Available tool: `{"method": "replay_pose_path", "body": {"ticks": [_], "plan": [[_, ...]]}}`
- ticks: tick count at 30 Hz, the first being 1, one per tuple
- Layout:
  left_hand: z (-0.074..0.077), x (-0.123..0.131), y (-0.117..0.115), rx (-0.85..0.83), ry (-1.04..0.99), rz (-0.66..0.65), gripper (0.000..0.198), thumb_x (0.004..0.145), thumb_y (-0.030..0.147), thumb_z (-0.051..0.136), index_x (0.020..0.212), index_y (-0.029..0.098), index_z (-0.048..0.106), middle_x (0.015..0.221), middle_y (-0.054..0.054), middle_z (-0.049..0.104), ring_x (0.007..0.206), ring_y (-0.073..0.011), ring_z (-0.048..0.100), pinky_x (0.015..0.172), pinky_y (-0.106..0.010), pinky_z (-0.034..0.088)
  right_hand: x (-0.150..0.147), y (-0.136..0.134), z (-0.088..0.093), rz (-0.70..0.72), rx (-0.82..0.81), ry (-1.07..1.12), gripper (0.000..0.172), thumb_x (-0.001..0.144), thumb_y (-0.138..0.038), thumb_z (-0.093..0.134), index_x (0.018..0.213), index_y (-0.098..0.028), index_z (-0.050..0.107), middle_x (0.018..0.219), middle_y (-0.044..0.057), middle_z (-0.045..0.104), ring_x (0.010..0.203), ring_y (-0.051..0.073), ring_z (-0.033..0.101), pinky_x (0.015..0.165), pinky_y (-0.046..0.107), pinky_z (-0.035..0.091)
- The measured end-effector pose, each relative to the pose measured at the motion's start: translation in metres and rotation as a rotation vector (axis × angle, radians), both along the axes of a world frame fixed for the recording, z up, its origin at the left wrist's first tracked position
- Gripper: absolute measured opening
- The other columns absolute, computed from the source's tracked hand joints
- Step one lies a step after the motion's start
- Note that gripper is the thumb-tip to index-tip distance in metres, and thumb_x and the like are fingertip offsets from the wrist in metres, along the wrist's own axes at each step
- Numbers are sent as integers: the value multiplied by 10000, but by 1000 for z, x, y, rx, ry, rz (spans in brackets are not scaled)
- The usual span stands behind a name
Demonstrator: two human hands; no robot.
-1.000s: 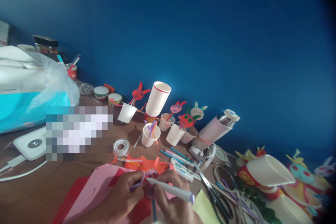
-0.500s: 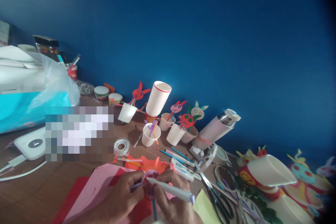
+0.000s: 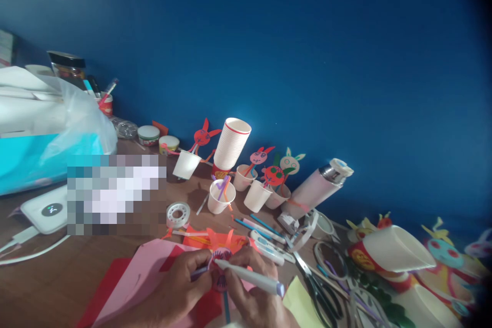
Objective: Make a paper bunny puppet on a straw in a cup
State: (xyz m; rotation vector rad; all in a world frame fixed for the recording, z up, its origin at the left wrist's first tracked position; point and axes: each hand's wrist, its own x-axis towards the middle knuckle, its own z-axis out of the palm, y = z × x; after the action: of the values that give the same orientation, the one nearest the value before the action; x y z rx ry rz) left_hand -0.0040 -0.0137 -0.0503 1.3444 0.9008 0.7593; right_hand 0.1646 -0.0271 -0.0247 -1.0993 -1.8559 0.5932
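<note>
Pink paper disc (image 3: 221, 283), above red paper (image 3: 209, 310), between the hands: edge pinched by the left hand (image 3: 180, 284), white marker (image 3: 251, 278) gripped in the right hand (image 3: 257, 287), tip at the surface. Dark lash-like strokes already drawn at top and bottom; how much remains undrawn cannot be told. Lettering: none legible, red cup's (image 3: 361, 257) gold emblem and power bank's (image 3: 34, 218) display included.

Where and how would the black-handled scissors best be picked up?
The scissors are likely best taken by the black handles, coming from the near side with the right hand once it is free of the marker. The handles point back toward the person; the metal blades point away.
</note>
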Motion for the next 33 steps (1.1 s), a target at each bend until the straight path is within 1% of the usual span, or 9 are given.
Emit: {"method": "replay_pose_path", "body": {"ticks": [4, 9, 11, 15, 19, 24, 28, 33], "plan": [[-1, -1, -1, -2, 7, -6, 258, 813, 378, 494, 713, 143, 533, 644, 27, 432, 620, -143, 374, 568, -246, 304, 1, -1, -2, -12, -19, -23, 109, 809, -198, 553, 711, -193, 602, 645, 12, 659, 581, 134, 622, 567, 223, 455], [3, -1, 0, -4, 26, -4, 236, 805, 363, 498, 687, 159, 510, 638, 37, 405, 611, -136, 352, 557, -239, 287, 1, -1, 0, -16, 40, -40, 126, 806, -193, 550, 688, -194, 594, 612, 7, 652, 552, 128, 611, 551, 220, 447], [4, -1, 0, 2, 34, -5, 245, 810, 376, 491, 700, 160, 525, 645, 36, 407, 618, -141, 363, 562, -238, 295, 1, -1, 0, -20, 42, -34, 118, 805, -195, 546, 702, -195, 603, 617, 7, 653, 550, 128, 611, 545, 220, 447], [4, -1, 1, 0, 65, -11, 242, 803, 375, 501, 731, 152, 561, 648, 34, 411, 624, -146, 373, 564, -238, 295, 1, -2, 3, -57, 5, -63, 100, 799, -204, 552, 727, -194, 620, 632, 8, 659, 567, 136, 623, 561, 226, 458], [6, -1, 0, -6, 53, -2, 228, 793, 370, 517, 705, 161, 543, 637, 40, 399, 613, -143, 363, 563, -238, 294, 1, -1, 5, -67, -31, -80, 118, 804, -208, 543, 707, -193, 610, 625, 16, 666, 559, 143, 630, 554, 232, 468], [2, -1, 0, 17, 70, 9, 245, 807, 380, 513, 695, 163, 540, 623, 44, 375, 596, -133, 338, 541, -236, 275, 3, 2, 3, -62, 8, -77, 109, 805, -203, 554, 714, -188, 612, 625, 19, 663, 557, 141, 629, 542, 231, 466], [-2, -2, 0, 17, 59, 5, 282, 824, 410, 502, 740, 155, 585, 627, 32, 437, 598, -137, 385, 556, -234, 318, 5, 1, 2, -40, -4, -57, 106, 811, -204, 549, 730, -185, 614, 641, 27, 671, 571, 146, 634, 550, 238, 474], [3, -2, -1, 14, 46, 10, 285, 835, 410, 499, 759, 160, 613, 649, 12, 524, 624, -151, 460, 584, -239, 365, 5, 1, 1, -40, -26, -50, 109, 815, -216, 560, 731, -178, 617, 631, 32, 671, 560, 146, 629, 540, 238, 470]]}}
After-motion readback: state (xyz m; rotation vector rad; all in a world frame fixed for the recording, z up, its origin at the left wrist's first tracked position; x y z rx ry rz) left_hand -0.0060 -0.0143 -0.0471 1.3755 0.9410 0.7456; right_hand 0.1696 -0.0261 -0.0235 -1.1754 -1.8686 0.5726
